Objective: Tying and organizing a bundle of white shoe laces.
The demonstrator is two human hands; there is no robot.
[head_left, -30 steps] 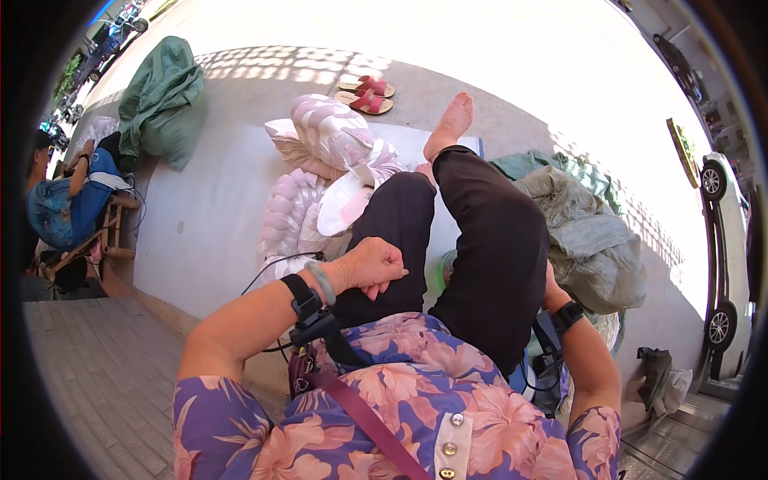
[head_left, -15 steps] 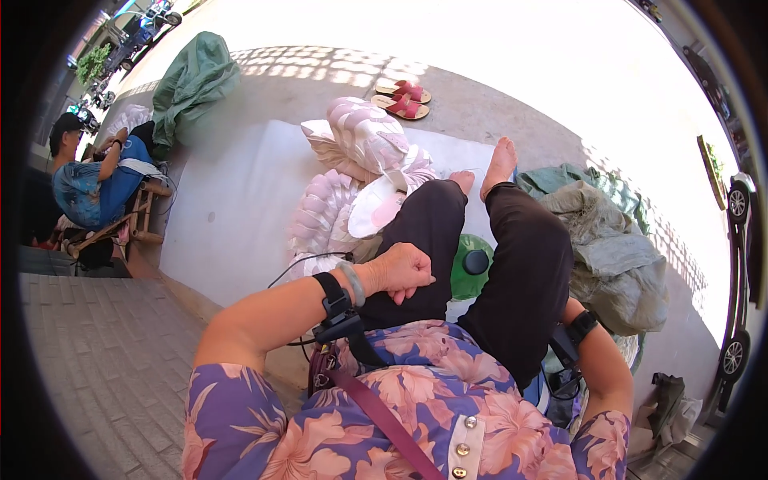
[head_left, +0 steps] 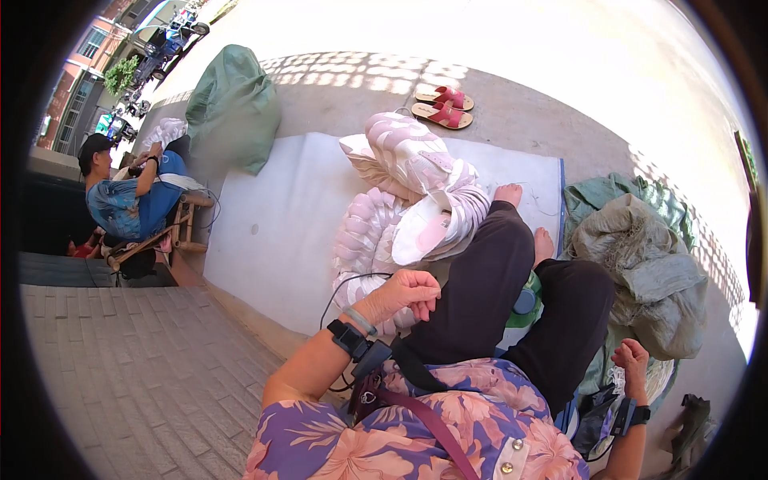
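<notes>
- The left hand (head_left: 408,290) is loosely curled, fingers (head_left: 426,292) folded toward the palm with nothing visibly gripped; a thin black cable (head_left: 346,290) loops just beside the wrist.
- Just beyond those fingertips, up and slightly left, lies the stack of pale pink shoe soles (head_left: 366,232); a larger heap of pink-and-white soles (head_left: 416,156) sits farther up, well past the fingers.
- One white sole with a pink insert (head_left: 422,230) rests above the fingers, near but apart from them, against the person's black trouser leg (head_left: 480,288).
- The right hand (head_left: 632,360) hangs low at the right, fingers partly bent; whether it grips the whitish netting (head_left: 640,384) below it cannot be told.
- A grey-green sack (head_left: 648,272) lies just above the right hand's fingers.
- Compared with half a second ago, the left hand has opened slightly from a tighter fist and sits closer to the stacked soles; the right hand, then hidden behind the leg, now shows.
</notes>
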